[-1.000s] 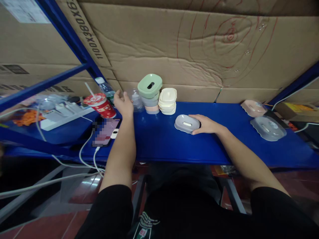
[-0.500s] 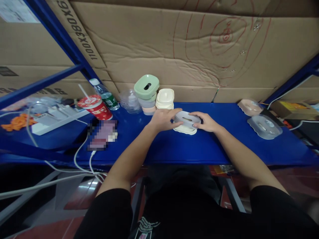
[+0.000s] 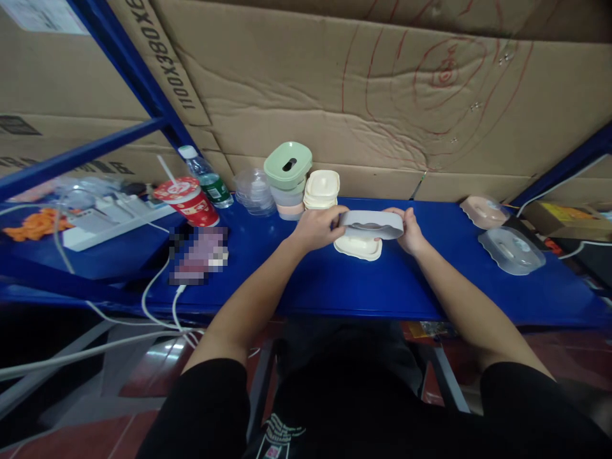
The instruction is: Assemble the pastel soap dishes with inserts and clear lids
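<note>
Between my two hands is a light grey plastic lid (image 3: 371, 220), tilted so that its wavy lower rim faces me. My left hand (image 3: 321, 227) grips its left end, and my right hand (image 3: 410, 231) holds the right end with the fingers partly behind it. Just below the lid, a cream-coloured piece with a wavy edge (image 3: 358, 247) lies on the blue table (image 3: 358, 287). A stack of cream lids or pieces (image 3: 322, 186) stands behind my left hand. Beside that stack is a pile of containers topped by a green lid with a slot (image 3: 287, 164).
Clear round plastic pieces (image 3: 253, 191), a water bottle (image 3: 208, 178) and a red cup with a straw (image 3: 191, 203) stand at back left. A blurred-out object (image 3: 199, 255) with a cable lies nearer. At right are a pink lid (image 3: 484, 211) and a clear lid (image 3: 511, 250). Cardboard rises behind.
The grey lid has been lifted off the cream piece and tipped, so its underside edge shows. Both hands moved with it, the right one shifting to its end.
</note>
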Action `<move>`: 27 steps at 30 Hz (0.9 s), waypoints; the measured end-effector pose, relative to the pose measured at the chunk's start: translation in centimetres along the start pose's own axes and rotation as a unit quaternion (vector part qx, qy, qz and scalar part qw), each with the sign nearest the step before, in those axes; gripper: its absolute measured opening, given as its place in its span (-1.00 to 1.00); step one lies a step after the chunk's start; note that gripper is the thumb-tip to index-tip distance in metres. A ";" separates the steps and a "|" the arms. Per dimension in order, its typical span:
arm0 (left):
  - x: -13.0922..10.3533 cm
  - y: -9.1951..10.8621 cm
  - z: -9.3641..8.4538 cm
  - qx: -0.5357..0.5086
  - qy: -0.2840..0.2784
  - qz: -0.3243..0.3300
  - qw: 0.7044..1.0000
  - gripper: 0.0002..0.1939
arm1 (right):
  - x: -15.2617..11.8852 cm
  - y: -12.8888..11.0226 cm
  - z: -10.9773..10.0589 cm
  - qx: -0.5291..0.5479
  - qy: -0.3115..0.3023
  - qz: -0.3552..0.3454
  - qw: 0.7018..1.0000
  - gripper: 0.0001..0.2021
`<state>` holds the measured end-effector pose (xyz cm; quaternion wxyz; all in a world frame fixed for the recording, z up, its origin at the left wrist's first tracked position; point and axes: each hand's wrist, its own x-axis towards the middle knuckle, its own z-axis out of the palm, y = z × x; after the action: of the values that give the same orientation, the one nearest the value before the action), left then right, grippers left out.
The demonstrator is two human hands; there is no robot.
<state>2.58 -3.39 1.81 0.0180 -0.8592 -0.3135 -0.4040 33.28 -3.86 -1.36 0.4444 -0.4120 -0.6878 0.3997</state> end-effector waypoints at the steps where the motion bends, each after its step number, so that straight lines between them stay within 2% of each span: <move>1: 0.1 -0.4 -0.1 -0.028 0.033 -0.021 0.999 -0.72 | 0.1 -0.1 -0.1 0.009 0.017 -0.004 1.000 0.06; 3: 0.3 -1.6 -0.7 -0.073 0.126 -0.051 0.988 -0.76 | 0.1 -0.3 -0.4 0.010 0.038 -0.015 0.999 -0.08; 5: 0.6 -2.8 -1.9 -0.068 0.238 -0.055 0.967 -0.68 | 0.0 -0.5 -0.7 -0.041 0.027 -0.024 0.999 -0.23; 8: 0.9 -4.5 -4.3 0.021 0.373 -0.045 0.927 -0.46 | -0.3 -0.8 -0.9 -0.131 -0.034 -0.026 0.990 -0.29; 10: 1.0 -5.7 -6.0 0.078 0.412 -0.058 0.906 -0.41 | -0.5 -1.1 -0.7 -0.188 -0.089 -0.028 0.978 -0.24; 13: 1.2 -7.7 -7.6 0.117 0.385 -0.105 0.909 -0.43 | -0.6 -1.6 -0.4 -0.257 -0.163 -0.036 0.952 -0.16; 17: 1.6 -9.3 -7.6 0.104 0.274 -0.180 0.939 -0.48 | -0.6 -1.9 -0.3 -0.276 -0.219 -0.038 0.935 -0.06; 22: 1.7 -8.4 -6.2 0.099 0.198 -0.224 0.949 -0.49 | -0.6 -1.1 -0.6 -0.268 -0.243 -0.031 0.932 0.00; 27: 2.0 -8.5 -6.0 0.103 0.192 -0.206 0.954 -0.44 | -0.5 -0.6 -0.8 -0.262 -0.254 -0.027 0.931 -0.01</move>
<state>-5.29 2.83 5.41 0.0832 -0.6755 -0.5140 -0.5221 34.04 -4.43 -0.71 0.1421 -0.3794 -0.8688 0.2846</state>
